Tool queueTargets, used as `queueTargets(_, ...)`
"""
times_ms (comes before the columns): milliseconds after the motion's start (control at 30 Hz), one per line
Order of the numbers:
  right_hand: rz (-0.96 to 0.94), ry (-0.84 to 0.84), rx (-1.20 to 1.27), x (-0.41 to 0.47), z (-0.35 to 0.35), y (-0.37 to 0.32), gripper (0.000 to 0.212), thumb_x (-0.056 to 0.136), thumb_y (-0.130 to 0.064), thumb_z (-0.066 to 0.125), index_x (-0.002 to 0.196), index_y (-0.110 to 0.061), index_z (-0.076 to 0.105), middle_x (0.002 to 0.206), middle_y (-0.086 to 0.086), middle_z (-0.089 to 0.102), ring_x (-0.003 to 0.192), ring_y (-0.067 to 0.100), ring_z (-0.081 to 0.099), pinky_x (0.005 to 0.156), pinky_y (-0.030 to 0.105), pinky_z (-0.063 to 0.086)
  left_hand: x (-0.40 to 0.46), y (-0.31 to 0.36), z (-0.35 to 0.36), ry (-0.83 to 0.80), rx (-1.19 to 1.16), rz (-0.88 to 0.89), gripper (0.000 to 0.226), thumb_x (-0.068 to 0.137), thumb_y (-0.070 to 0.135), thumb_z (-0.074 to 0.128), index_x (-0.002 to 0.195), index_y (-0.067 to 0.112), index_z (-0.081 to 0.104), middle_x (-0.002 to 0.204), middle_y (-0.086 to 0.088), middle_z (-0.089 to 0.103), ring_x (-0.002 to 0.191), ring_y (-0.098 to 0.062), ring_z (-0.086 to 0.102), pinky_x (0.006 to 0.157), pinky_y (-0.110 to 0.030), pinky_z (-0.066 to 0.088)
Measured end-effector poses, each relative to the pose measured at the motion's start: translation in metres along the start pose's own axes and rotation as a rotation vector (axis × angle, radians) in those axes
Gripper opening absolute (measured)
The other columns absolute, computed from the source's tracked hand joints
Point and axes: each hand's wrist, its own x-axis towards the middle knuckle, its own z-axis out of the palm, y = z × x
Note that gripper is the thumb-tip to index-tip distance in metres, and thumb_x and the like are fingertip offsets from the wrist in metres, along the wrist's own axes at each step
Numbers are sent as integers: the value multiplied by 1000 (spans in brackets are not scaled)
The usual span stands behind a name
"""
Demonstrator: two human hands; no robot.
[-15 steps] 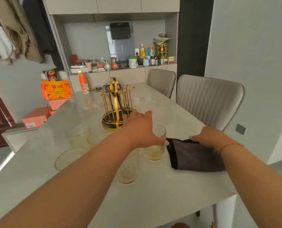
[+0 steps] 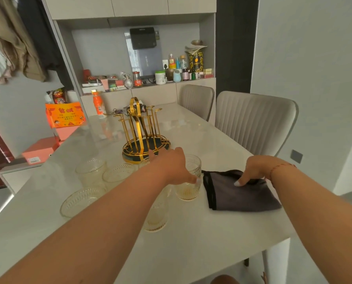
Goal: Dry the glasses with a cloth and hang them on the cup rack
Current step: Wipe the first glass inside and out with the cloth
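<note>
Two grips set: left hand [image 2: 172, 167] clasps the upright glass [image 2: 189, 181]; right hand [image 2: 255, 171] pinches the cloth [image 2: 238, 193], lying just right of it.

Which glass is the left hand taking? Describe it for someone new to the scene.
On the pale table, in front of the gold cup rack, stands a cluster of ribbed glasses. It is the glass farthest right, beside the dark cloth; alone among them, the left hand grips it.

Two grey chairs [image 2: 253, 121] are standing at the table's [image 2: 201, 242] right side, while an orange bottle [image 2: 98, 104] is sitting at its far-left end.
</note>
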Motion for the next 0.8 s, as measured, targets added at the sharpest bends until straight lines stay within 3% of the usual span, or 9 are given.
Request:
queueTargets(100, -57, 5, 85, -5, -4, -2, 41, 73, -36, 76, 98, -5, 68, 101, 8, 65, 90, 23, 59, 75, 29, 47, 1, -1, 1, 38, -42, 10, 102, 72, 71, 67, 148, 13, 30, 148, -9, 45, 142, -32, 29, 118, -59, 11)
queueTargets(233, -98, 14, 735, -24, -11, -4, 18, 76, -14, 65, 88, -1, 68, 100, 20, 69, 83, 30, 63, 70, 32, 49, -3, -2, 0, 170, -158, 46, 99, 67, 66, 75, 143, 16, 35, 131, -2, 58, 127, -28, 48, 110, -47, 28)
queueTargets(333, -188, 74, 1299, -47, -14, -12, 12, 83, -6, 56, 91, -2, 64, 100, 18, 65, 80, 28, 61, 70, 34, 49, -9, -6, -13, 233, -498, 33, 102, 65, 52, 84, 145, 20, 30, 128, -3, 57, 118, -26, 54, 99, -40, 45)
queueTargets(433, -352, 217, 1564, -74, -18, -32, 14, 89, -5, 51, 92, -13, 61, 97, 10, 62, 82, 22, 60, 75, 33, 49, -16, -16, -28, 265, -875, 15, 103, 63, 41, 89, 145, 23, 30, 123, -3, 57, 111, -21, 57, 87, -33, 48)
queueTargets(533, -568, 389, 1542, -105, -14, -61, 26, 90, -5, 51, 94, -29, 60, 95, -3, 66, 92, 16, 62, 81, 34, 51, -24, -23, -35, 353, -1112, -7, 101, 63, 36, 90, 145, 27, 31, 111, 7, 55, 105, -14, 56, 85, -32, 45)
queueTargets(633, -736, 521, 1318, -132, 13, -94, 27, 93, -11, 54, 96, -38, 54, 83, -25, 65, 85, -2, 62, 73, 20, 52, -33, -26, -30, 431, -1353, -83, 95, 64, 37, 89, 144, 27, 38, 120, 6, 53, 112, -18, 53, 94, -38, 44)
queueTargets(733, -927, 530, 1125, -143, 47, -126, 39, 95, -23, 53, 113, -57, 45, 114, -34, 58, 109, -18, 51, 85, 2, 41, -49, -26, -25, 424, -1607, -100, 98, 43, 59, 89, 128, 18, 60, 124, -5, 65, 117, -28, 60, 103, -54, 45)
queueTargets(800, -920, 481, 1088, -143, 54, -140, 43, 93, -35, 49, 114, -70, 36, 132, -31, 49, 119, -21, 42, 90, -4, 34, -60, -26, -22, 456, -1731, -82, 79, 49, 55, 88, 110, 9, 71, 110, -11, 74, 112, -32, 65, 103, -56, 45)
